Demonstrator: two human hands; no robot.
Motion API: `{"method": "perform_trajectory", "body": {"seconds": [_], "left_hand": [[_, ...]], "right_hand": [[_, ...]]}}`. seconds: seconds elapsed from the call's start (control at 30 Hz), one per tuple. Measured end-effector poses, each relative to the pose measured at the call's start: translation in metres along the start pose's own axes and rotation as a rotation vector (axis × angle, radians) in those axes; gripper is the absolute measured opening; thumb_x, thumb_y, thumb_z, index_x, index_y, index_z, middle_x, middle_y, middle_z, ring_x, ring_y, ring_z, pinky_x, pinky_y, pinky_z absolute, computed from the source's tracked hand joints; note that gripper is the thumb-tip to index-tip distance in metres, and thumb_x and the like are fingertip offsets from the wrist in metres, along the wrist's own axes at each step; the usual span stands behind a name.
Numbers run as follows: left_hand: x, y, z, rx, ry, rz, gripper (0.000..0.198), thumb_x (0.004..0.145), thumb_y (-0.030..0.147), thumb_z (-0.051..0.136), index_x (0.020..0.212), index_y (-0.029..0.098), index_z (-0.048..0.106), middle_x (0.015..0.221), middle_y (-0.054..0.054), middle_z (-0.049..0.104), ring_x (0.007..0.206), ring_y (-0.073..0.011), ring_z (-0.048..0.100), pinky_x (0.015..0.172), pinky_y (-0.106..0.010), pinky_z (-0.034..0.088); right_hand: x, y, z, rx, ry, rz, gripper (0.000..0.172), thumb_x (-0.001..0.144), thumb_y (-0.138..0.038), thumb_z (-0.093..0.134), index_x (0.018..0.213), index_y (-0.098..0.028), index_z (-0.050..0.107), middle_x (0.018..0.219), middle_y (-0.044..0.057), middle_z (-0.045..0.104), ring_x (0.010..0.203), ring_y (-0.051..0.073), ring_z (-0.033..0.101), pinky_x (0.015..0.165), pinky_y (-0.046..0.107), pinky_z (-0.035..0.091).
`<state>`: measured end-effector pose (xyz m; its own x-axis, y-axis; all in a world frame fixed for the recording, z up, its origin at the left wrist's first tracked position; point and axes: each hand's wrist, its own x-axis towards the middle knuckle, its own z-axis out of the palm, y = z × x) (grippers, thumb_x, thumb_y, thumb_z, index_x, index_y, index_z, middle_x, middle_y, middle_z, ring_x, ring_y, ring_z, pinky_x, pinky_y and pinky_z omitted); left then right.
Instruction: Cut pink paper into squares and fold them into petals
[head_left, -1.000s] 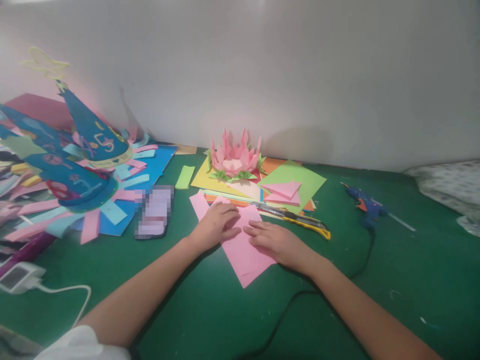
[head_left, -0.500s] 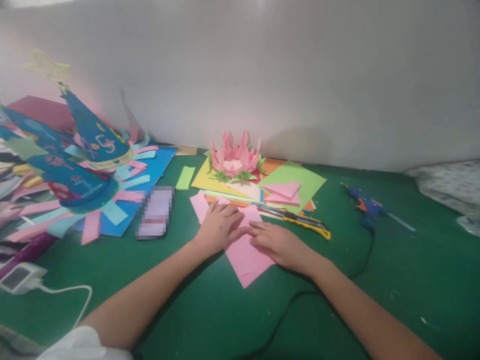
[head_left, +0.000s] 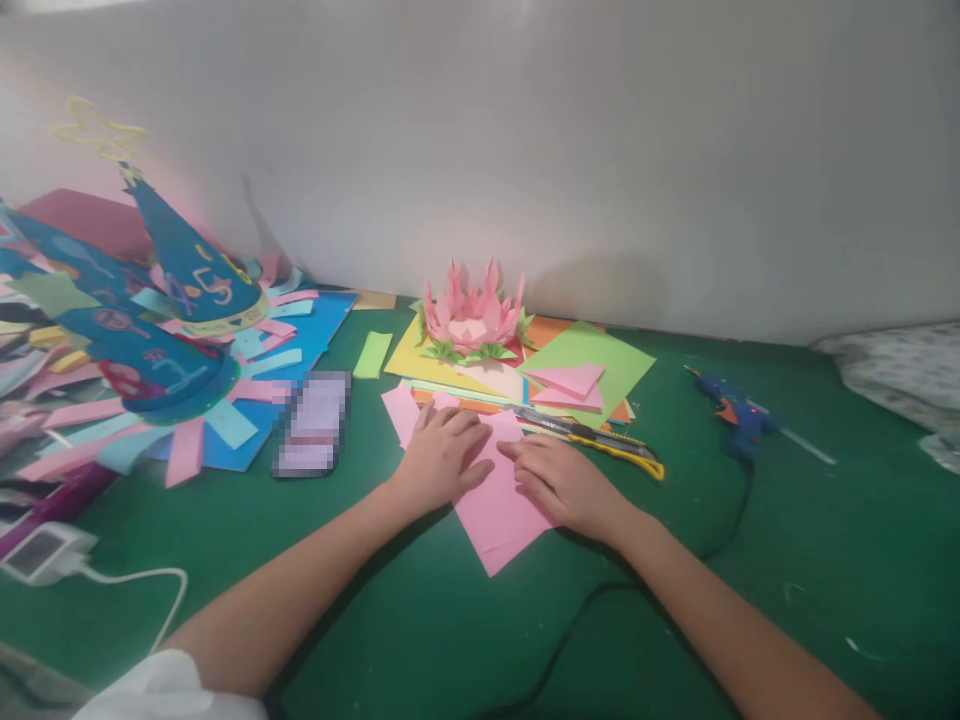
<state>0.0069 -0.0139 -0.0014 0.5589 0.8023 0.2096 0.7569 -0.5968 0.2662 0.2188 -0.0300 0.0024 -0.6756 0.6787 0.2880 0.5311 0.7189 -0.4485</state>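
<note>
Pressing Matters on a Busy Green Worktop (head_left: 375, 640)

A left hand (head_left: 442, 455) and a right hand (head_left: 566, 480) rest on a flat, pointed sheet of pink paper (head_left: 495, 545) at the middle of the worktop, one corner aimed at the front edge. The left fingers are spread and slightly bent across it, thumb apart, gripping nothing that shows; the right index finger reaches out while the others curl, and whether they pinch an edge cannot be told. The step in hand appears to be smoothing or creasing the sheet; the next move, by the look of it, calls for a firm left hand and edges kept in line under the right fingertips.

Toward the back edge, a pink-and-green paper lotus flower (head_left: 476, 325) stands on a stack of coloured paper sheets (head_left: 406, 350). A yellow-and-black utility knife (head_left: 611, 442) lies just beyond the right hand; a blue glue gun (head_left: 742, 418) lies nearer the right edge.

The hands cover much of the pink sheet, leaving its folds hard to read, and it is unclear whether the pink paper flap (head_left: 399, 412) beside the left hand belongs to it. A phone (head_left: 311, 425) shows a pixelated screen, blue paper cone hats (head_left: 199, 265) crowd the left side, partly cut off, and the worktop's front edge falls out of frame
</note>
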Motion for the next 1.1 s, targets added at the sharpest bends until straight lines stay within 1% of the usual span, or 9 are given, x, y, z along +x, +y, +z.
{"method": "perform_trajectory", "body": {"seconds": [0.13, 0.23, 0.3, 0.5, 0.6, 0.7, 0.9, 0.97, 1.1], "left_hand": [[-0.001, 0.0, 0.0, -0.044, -0.002, -0.023, 0.036, 0.082, 0.04, 0.054, 0.114, 0.025, 0.054, 0.117, -0.004, 0.057, 0.11, -0.0256, 0.046, 0.106, -0.053, 0.018], [-0.002, 0.001, -0.001, -0.067, -0.009, -0.029, 0.038, 0.08, 0.039, 0.054, 0.116, 0.025, 0.054, 0.118, -0.005, 0.056, 0.111, -0.0258, 0.045, 0.106, -0.053, 0.017], [-0.003, 0.001, -0.002, -0.079, -0.023, -0.021, 0.044, 0.078, 0.042, 0.055, 0.118, 0.024, 0.052, 0.119, -0.006, 0.054, 0.113, -0.0268, 0.043, 0.107, -0.054, 0.016], [-0.007, 0.001, -0.003, -0.096, -0.087, 0.015, 0.072, 0.068, 0.059, 0.058, 0.127, 0.021, 0.045, 0.123, -0.009, 0.049, 0.12, -0.0316, 0.036, 0.109, -0.057, 0.009], [-0.007, 0.001, -0.002, -0.078, -0.09, 0.011, 0.076, 0.066, 0.062, 0.058, 0.128, 0.021, 0.044, 0.124, -0.01, 0.048, 0.122, -0.0327, 0.034, 0.109, -0.058, 0.006], [-0.007, 0.001, -0.001, -0.062, -0.092, 0.01, 0.077, 0.065, 0.062, 0.058, 0.128, 0.021, 0.044, 0.123, -0.01, 0.049, 0.122, -0.0327, 0.034, 0.109, -0.059, 0.004], [-0.006, 0.001, -0.003, -0.071, -0.088, 0.018, 0.077, 0.064, 0.063, 0.06, 0.127, 0.022, 0.045, 0.122, -0.01, 0.05, 0.121, -0.0327, 0.035, 0.108, -0.058, 0.006], [-0.006, 0.001, -0.004, -0.079, -0.084, 0.013, 0.07, 0.069, 0.061, 0.057, 0.126, 0.022, 0.046, 0.122, -0.009, 0.051, 0.12, -0.0314, 0.036, 0.108, -0.058, 0.007], [-0.005, 0.002, -0.003, -0.08, -0.067, -0.006, 0.049, 0.08, 0.048, 0.05, 0.123, 0.024, 0.048, 0.12, -0.007, 0.053, 0.118, -0.0281, 0.039, 0.108, -0.057, 0.01]], "right_hand": [[-0.003, 0.001, -0.002, 0.017, -0.054, -0.02, 0.016, 0.09, -0.022, 0.047, 0.089, -0.019, 0.063, 0.116, 0.007, 0.063, 0.102, 0.021, 0.053, 0.089, 0.038, 0.046], [-0.005, 0.004, 0.0, 0.017, -0.044, -0.045, 0.017, 0.091, -0.022, 0.048, 0.096, -0.02, 0.064, 0.118, 0.006, 0.063, 0.104, 0.021, 0.052, 0.09, 0.038, 0.046], [-0.006, 0.006, 0.002, 0.02, -0.026, -0.067, 0.018, 0.09, -0.022, 0.049, 0.099, -0.021, 0.064, 0.119, 0.005, 0.063, 0.106, 0.022, 0.052, 0.091, 0.039, 0.046], [-0.008, 0.01, 0.007, 0.005, 0.018, -0.121, 0.019, 0.09, -0.022, 0.051, 0.102, -0.02, 0.065, 0.118, 0.005, 0.064, 0.106, 0.021, 0.054, 0.091, 0.039, 0.047], [-0.008, 0.01, 0.007, -0.012, 0.01, -0.137, 0.019, 0.09, -0.022, 0.051, 0.102, -0.019, 0.065, 0.118, 0.006, 0.064, 0.105, 0.021, 0.054, 0.091, 0.039, 0.047], [-0.007, 0.01, 0.008, -0.028, 0.017, -0.149, 0.02, 0.09, -0.022, 0.051, 0.103, -0.019, 0.065, 0.118, 0.006, 0.064, 0.105, 0.022, 0.055, 0.091, 0.039, 0.048], [-0.007, 0.009, 0.008, -0.021, 0.023, -0.142, 0.02, 0.09, -0.021, 0.049, 0.102, -0.019, 0.065, 0.117, 0.006, 0.065, 0.105, 0.021, 0.055, 0.091, 0.041, 0.048], [-0.006, 0.008, 0.007, -0.02, 0.017, -0.131, 0.02, 0.09, -0.021, 0.049, 0.102, -0.02, 0.065, 0.117, 0.006, 0.064, 0.105, 0.022, 0.055, 0.091, 0.041, 0.048], [-0.006, 0.006, 0.006, -0.029, 0.022, -0.135, 0.022, 0.091, -0.022, 0.047, 0.102, -0.02, 0.066, 0.115, 0.008, 0.065, 0.103, 0.022, 0.056, 0.09, 0.042, 0.048]]}}
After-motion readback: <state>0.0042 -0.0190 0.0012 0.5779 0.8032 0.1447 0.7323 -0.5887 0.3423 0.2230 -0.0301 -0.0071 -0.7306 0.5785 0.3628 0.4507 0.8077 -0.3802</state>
